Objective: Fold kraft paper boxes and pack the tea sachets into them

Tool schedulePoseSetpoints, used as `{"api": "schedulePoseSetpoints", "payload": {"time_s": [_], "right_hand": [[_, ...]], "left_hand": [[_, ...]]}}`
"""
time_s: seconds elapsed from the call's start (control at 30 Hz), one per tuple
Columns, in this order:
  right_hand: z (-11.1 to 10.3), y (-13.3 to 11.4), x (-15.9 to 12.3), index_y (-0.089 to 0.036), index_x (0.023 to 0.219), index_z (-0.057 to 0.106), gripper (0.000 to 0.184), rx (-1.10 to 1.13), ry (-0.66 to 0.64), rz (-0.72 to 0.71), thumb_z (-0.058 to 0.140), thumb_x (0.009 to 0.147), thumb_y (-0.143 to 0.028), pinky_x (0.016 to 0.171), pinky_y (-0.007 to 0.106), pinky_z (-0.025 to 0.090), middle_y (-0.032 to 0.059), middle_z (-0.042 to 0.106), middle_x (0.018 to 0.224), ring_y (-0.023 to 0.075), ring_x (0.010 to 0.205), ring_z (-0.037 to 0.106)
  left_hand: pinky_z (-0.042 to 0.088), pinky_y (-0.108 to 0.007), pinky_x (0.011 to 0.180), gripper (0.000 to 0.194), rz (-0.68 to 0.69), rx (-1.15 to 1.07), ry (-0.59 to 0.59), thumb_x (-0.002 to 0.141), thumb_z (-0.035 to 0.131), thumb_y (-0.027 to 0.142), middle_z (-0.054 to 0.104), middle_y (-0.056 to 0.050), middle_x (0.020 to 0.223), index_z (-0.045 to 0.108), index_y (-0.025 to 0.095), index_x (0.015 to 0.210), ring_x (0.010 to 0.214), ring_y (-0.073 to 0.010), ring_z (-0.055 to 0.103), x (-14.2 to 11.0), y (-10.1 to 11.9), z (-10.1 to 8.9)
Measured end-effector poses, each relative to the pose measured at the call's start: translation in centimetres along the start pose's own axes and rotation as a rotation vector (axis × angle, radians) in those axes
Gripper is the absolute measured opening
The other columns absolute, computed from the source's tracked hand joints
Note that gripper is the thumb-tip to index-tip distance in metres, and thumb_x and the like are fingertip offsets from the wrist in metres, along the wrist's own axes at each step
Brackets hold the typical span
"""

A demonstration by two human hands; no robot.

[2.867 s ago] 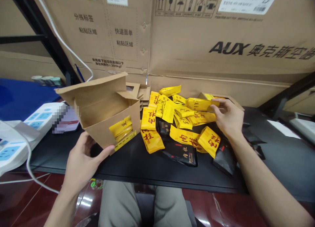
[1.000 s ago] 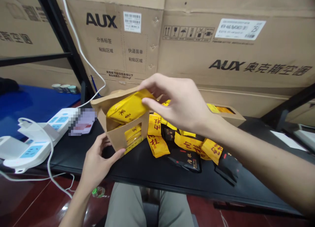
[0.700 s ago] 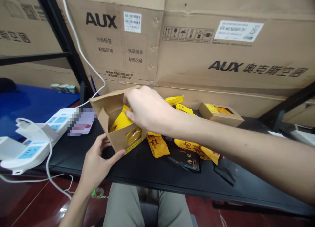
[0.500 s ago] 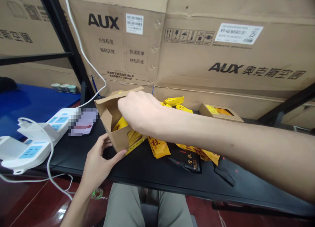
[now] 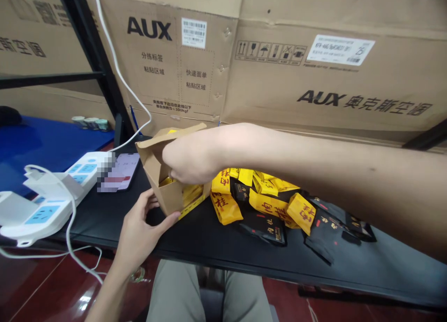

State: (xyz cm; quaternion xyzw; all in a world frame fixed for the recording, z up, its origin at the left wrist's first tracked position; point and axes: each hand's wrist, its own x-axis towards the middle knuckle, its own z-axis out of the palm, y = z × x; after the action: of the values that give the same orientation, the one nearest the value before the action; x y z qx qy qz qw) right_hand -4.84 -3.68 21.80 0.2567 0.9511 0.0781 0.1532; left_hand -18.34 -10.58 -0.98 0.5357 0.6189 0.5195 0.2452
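Note:
An open brown cardboard box (image 5: 169, 198) with a window in its side tilts on the black tabletop. My left hand (image 5: 148, 219) grips its lower near side, thumb along the bottom edge and fingers around the left corner. My right hand (image 5: 188, 159) reaches down into the open top; its fingers are hidden by the box wall and the hand itself. Yellow packets show inside through the window. Just right of the box lie several yellow packets (image 5: 226, 208) in a pile, mixed with black packets (image 5: 265, 229). My right forearm passes above the pile.
To the left are a white power strip (image 5: 45, 217) with plugged-in chargers, a phone (image 5: 122, 171) and a white cable (image 5: 134, 91). Large cartons (image 5: 272, 89) stand along the back. A black metal frame post (image 5: 89, 47) rises at the left.
My right wrist and forearm have swung up and away, uncovering more packets and hiding the windowed box at the back. The right hand has shifted slightly left in the box. My left hand stays put.

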Motion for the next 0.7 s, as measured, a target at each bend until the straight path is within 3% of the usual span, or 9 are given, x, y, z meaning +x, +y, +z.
{"api": "schedulePoseSetpoints", "payload": {"time_s": [0.07, 0.1, 0.27, 0.33, 0.43, 0.5, 0.6, 0.7], "right_hand": [[0.0, -0.1, 0.7, -0.016, 0.071, 0.072, 0.025, -0.089, -0.178, -0.062, 0.059, 0.090, -0.008, 0.081, 0.023, 0.055, -0.0058, 0.066, 0.061, 0.0128, 0.082, 0.069], [0.0, 0.0, 1.0, -0.016, 0.074, 0.072, 0.025, -0.069, -0.179, -0.088, 0.056, 0.091, -0.009, 0.080, 0.024, 0.056, -0.0059, 0.066, 0.062, 0.0134, 0.082, 0.070], [-0.8, 1.3, 0.4, -0.021, 0.079, 0.072, 0.009, 0.285, -0.022, 0.037, 0.069, 0.082, -0.013, 0.093, 0.022, 0.059, -0.0114, 0.069, 0.066, 0.0149, 0.094, 0.075], [-1.9, 2.8, -1.2, -0.017, 0.084, 0.073, 0.010, 0.414, 0.014, 0.031, 0.065, 0.089, -0.015, 0.096, 0.026, 0.060, -0.0100, 0.073, 0.073, 0.0144, 0.094, 0.076], [-3.2, 6.1, -4.2, -0.012, 0.099, 0.075, 0.026, 0.647, 0.125, -0.019, 0.049, 0.101, -0.016, 0.091, 0.031, 0.062, -0.0056, 0.078, 0.086, 0.0110, 0.088, 0.076], [-3.0, 8.5, -5.8, -0.013, 0.104, 0.073, 0.026, 0.639, 0.206, 0.108, 0.049, 0.103, -0.019, 0.097, 0.035, 0.059, -0.0061, 0.078, 0.088, 0.0107, 0.090, 0.076], [-0.6, 12.0, -6.9, -0.013, 0.100, 0.073, 0.022, 0.493, 0.225, 0.363, 0.053, 0.102, -0.023, 0.097, 0.039, 0.058, -0.0016, 0.078, 0.092, 0.0135, 0.088, 0.075], [4.4, 16.2, -6.9, -0.016, 0.087, 0.073, 0.015, 0.271, 0.178, 0.599, 0.063, 0.095, -0.024, 0.096, 0.046, 0.057, 0.0038, 0.076, 0.083, 0.0220, 0.088, 0.075]], "left_hand": [[0.056, -0.048, 0.102, 0.064, -0.002, 0.009, 0.003, 0.073, 0.083, 0.052, 0.075, -0.006, 0.115, 0.059, 0.025, 0.125, 0.107, -0.0279, 0.071, 0.0, 0.1, 0.0], [0.056, -0.048, 0.102, 0.064, -0.003, 0.012, 0.004, 0.073, 0.083, 0.052, 0.075, -0.006, 0.115, 0.059, 0.025, 0.125, 0.107, -0.0279, 0.071, 0.0, 0.1, 0.0], [0.056, -0.047, 0.102, 0.065, -0.008, 0.010, 0.005, 0.073, 0.083, 0.053, 0.075, -0.007, 0.117, 0.059, 0.026, 0.126, 0.109, -0.0279, 0.071, 0.0, -0.2, 0.0], [0.055, -0.047, 0.104, 0.064, -0.003, 0.010, 0.001, 0.073, 0.083, 0.053, 0.074, -0.007, 0.118, 0.059, 0.026, 0.126, 0.110, -0.0277, 0.071, 0.0, -0.3, 0.0], [0.055, -0.049, 0.105, 0.064, 0.009, 0.017, 0.001, 0.073, 0.083, 0.053, 0.074, -0.007, 0.120, 0.059, 0.026, 0.125, 0.111, -0.0281, 0.071, -0.1, -0.4, 0.0], [0.055, -0.049, 0.104, 0.063, 0.013, 0.028, 0.001, 0.073, 0.083, 0.054, 0.074, -0.008, 0.120, 0.059, 0.026, 0.125, 0.111, -0.0286, 0.071, -0.1, -0.4, 0.0], [0.056, -0.050, 0.103, 0.063, 0.011, 0.030, 0.004, 0.073, 0.083, 0.054, 0.074, -0.008, 0.120, 0.059, 0.026, 0.124, 0.111, -0.0293, 0.072, -0.2, -0.4, 0.0], [0.056, -0.051, 0.104, 0.063, 0.011, 0.018, 0.003, 0.073, 0.083, 0.054, 0.074, -0.009, 0.121, 0.059, 0.025, 0.124, 0.112, -0.0297, 0.072, -0.2, -0.4, 0.1]]}}
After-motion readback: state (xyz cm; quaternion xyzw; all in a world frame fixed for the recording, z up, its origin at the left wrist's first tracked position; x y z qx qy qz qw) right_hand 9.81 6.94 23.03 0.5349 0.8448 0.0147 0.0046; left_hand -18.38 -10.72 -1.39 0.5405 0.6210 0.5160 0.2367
